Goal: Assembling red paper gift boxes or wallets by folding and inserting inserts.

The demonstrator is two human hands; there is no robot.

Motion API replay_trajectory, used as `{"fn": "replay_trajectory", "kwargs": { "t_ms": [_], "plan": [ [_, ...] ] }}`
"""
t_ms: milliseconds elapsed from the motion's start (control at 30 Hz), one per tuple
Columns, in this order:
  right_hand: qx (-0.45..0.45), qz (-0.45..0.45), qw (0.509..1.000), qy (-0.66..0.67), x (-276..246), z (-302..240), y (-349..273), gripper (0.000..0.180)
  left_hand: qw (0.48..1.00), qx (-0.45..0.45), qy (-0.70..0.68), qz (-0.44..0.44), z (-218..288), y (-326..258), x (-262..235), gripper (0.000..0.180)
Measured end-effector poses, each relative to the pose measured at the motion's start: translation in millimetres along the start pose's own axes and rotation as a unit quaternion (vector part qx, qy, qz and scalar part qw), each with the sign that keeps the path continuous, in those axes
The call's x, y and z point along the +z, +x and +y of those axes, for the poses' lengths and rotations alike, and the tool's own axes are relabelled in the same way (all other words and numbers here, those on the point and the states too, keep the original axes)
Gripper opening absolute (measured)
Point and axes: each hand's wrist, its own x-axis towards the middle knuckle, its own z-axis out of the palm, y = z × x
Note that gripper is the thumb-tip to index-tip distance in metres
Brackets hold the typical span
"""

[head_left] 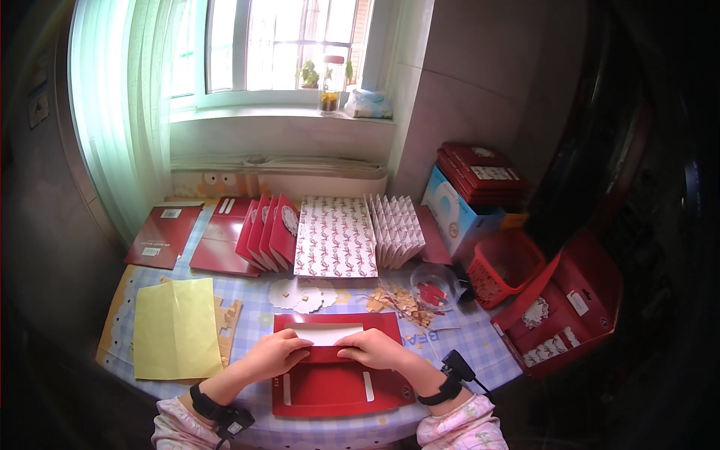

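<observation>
A glossy red cardboard sheet (pixel 334 390) lies flat in front of me, with a pale strip near each side. Across its upper half a raised red flap shows its white inner face (pixel 334 333). My left hand (pixel 279 351) pinches the flap's near edge at its left part, fingers closed. My right hand (pixel 376 350) grips the same edge farther right, thumb and fingers closed too. Just beyond the sheet are white scalloped paper rounds (pixel 304 295) with small tan squares on them. Small tan pieces (pixel 401 304) lie scattered to the right, beside a clear round dish (pixel 435 285) holding red bits.
Along the back stand folded red cards (pixel 279 229), a patterned white-and-red panel (pixel 335 236) and pleated white pieces (pixel 395 229). Yellow paper (pixel 176 330) lies at left. On the right are a red basket (pixel 504 270), an open red folder (pixel 559 315) and a blue box (pixel 456 214).
</observation>
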Motion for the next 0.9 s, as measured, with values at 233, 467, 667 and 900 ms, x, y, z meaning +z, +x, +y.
{"fn": "replay_trajectory", "kwargs": {
  "t_ms": [233,467,667,900],
  "plan": [
    [-0.039,0.038,0.998,-0.010,5.4,9.6,1.4,0.024,1.000,-0.008,0.010,-0.027,-0.3,3.5,-3.4,0.021],
    [-0.032,0.033,0.998,-0.032,8.6,2.5,2.6,0.023,0.989,0.118,0.084,0.027,-17.0,5.1,-1.1,0.016],
    [-0.064,0.077,0.995,-0.028,17.4,11.7,-1.1,0.022,0.990,0.126,0.065,-0.001,-12.4,3.9,-0.7,0.012],
    [-0.072,0.175,0.981,-0.038,29.6,12.4,-8.6,0.020,0.988,0.084,0.127,0.015,11.1,-18.3,10.6,0.018]
  ]
}}
